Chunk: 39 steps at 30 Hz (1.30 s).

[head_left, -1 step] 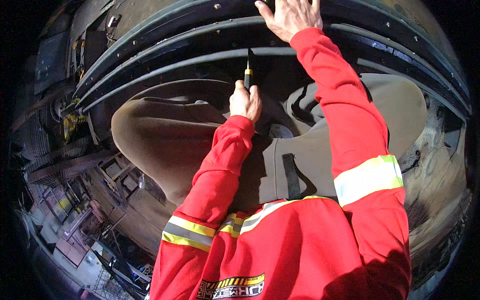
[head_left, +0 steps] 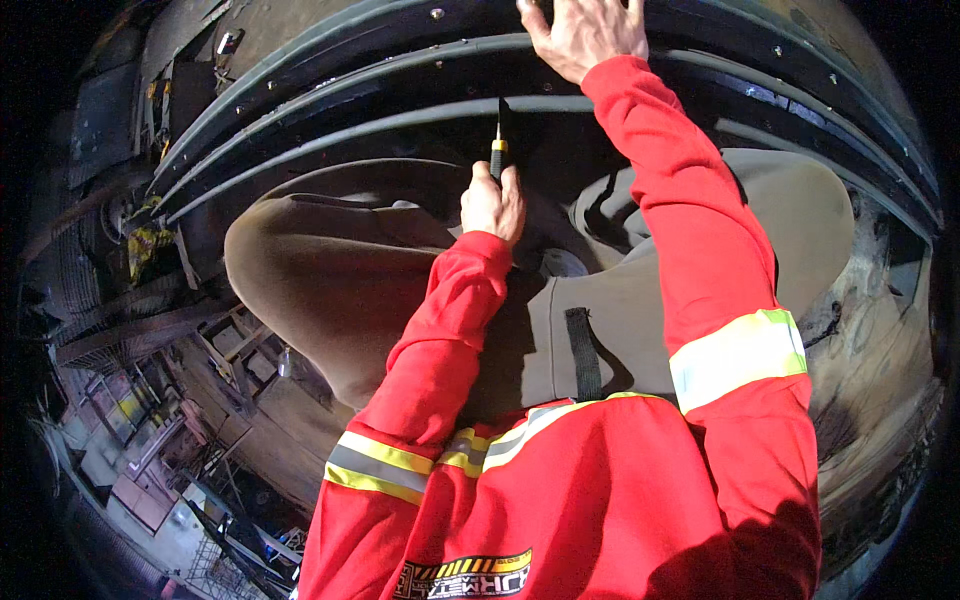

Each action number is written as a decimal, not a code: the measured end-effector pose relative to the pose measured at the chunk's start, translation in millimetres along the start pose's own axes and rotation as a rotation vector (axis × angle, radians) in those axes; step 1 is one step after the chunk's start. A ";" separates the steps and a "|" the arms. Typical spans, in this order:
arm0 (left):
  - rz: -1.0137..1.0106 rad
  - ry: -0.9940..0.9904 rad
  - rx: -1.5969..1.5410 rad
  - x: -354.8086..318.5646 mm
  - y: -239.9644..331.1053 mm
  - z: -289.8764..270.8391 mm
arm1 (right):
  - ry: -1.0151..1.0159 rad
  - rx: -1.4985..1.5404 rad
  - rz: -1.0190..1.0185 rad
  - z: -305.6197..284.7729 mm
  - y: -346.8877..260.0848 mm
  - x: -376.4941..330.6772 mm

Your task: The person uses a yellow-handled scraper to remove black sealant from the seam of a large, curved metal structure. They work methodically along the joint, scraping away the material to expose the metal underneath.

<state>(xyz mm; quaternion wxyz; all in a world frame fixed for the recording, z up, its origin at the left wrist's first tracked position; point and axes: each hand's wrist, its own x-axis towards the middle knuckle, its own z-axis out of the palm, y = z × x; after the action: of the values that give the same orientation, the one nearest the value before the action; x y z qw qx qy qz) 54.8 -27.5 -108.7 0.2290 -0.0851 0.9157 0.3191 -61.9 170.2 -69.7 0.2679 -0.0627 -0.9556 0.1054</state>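
Left grip point(head_left: 492, 207) is clenched round a slim tool point(head_left: 498, 155) with a yellow-and-black handle, tip at the nearest grey rail point(head_left: 555, 103); right grip point(head_left: 586, 38) is spread, empty-looking, over the higher rails point(head_left: 460, 48). Bent knees point(head_left: 280, 245) crowd both sides, leaving a gap between.

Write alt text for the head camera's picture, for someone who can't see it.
A person's left hand grips a yellow-and-black tool, its thin shaft pointing toward long rails, while the right hand, partly out of frame, is spread over them. The person wears a red top with reflective bands and brown trousers.
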 end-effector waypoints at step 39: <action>0.252 0.253 -0.227 36.5 -20.3 40.5 | -0.178 0.044 0.181 2.8 -1.3 36.0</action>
<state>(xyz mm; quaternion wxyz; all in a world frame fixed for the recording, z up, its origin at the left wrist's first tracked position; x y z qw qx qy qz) 43.5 -18.5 -165.1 0.0597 -0.0347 0.8988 0.4329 -94.0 174.9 -53.8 0.1729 -0.1332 -0.9635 0.1550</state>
